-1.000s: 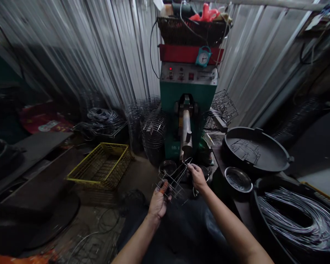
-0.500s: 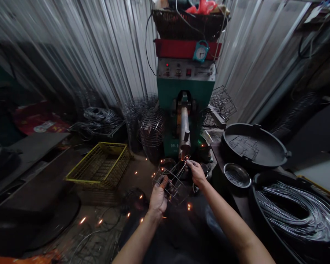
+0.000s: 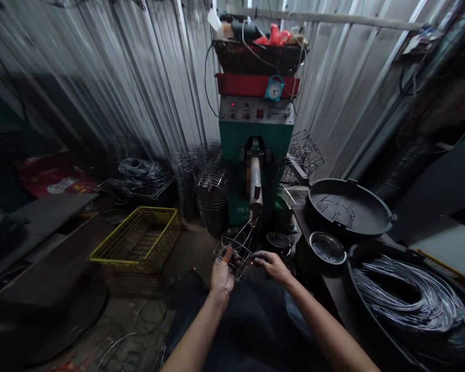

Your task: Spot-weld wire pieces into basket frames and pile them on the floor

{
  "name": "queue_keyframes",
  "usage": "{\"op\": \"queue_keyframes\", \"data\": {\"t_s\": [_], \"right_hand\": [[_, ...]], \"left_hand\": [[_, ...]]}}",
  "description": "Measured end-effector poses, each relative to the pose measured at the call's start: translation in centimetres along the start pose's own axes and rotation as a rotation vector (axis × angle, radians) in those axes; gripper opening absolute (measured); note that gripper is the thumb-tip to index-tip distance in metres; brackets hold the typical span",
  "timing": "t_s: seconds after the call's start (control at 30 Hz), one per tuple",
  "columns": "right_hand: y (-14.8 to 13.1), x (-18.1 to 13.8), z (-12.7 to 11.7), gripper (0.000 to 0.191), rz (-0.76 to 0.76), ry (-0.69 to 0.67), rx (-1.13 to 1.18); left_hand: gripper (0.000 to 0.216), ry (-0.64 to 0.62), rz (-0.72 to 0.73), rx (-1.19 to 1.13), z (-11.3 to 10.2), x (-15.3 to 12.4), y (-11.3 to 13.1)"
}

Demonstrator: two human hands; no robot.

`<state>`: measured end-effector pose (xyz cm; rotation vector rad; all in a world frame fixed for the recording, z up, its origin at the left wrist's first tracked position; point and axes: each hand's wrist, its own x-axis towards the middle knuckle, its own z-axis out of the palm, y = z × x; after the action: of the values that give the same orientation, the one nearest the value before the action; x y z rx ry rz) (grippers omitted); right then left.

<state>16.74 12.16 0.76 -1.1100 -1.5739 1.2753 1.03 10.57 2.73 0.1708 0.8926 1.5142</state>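
Observation:
In my left hand [image 3: 222,274] is a small welded wire rack [image 3: 238,263], its thumb pressed on top and its fingers closed below. The rack's long wires slope up to the tip of the spot welder's lower arm [image 3: 256,194]. At the rack's right edge is my right hand [image 3: 269,264], its fingers drawn together at the wire there. The fingertips are dark and small, so the exact hold is hard to see. The green spot welder [image 3: 227,139] stands straight ahead.
A yellow-rimmed wire basket [image 3: 139,258] stands at left. On the right are a round black pan [image 3: 366,206], a small metal bowl [image 3: 327,248] holding short wire pieces, and a large tub [image 3: 351,279] with bent wires [image 3: 418,294]. Round wire baskets [image 3: 213,186] stack beside the welder.
My right hand has come down and back from the welder's tip to the rack's right edge. The rack has tilted in my left hand. Most flying sparks are gone. The view has tipped upward.

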Motion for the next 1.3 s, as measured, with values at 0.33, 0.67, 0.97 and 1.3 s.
{"op": "queue_keyframes", "data": {"t_s": [0.33,0.67,0.97,1.3], "right_hand": [[0.8,0.1,0.9,0.030,-0.003,-0.040,0.005],[-2.5,-4.9,0.1,0.025,0.062,0.233,0.048],[-5.0,-3.5,-0.6,0.034,0.228,-0.064,0.311],[5.0,0.3,-19.8,0.023,0.582,0.424,-1.052]], "left_hand": [[0.035,0.005,0.020,-0.006,0.3,0.9,0.6],[0.040,-0.701,-0.035,0.749,-6.0,-4.7,-1.7],[0.022,-0.628,0.018,0.776,-7.5,-6.5,-4.9],[0.041,-0.096,0.037,0.284,-4.9,-5.3,-4.6]]}}
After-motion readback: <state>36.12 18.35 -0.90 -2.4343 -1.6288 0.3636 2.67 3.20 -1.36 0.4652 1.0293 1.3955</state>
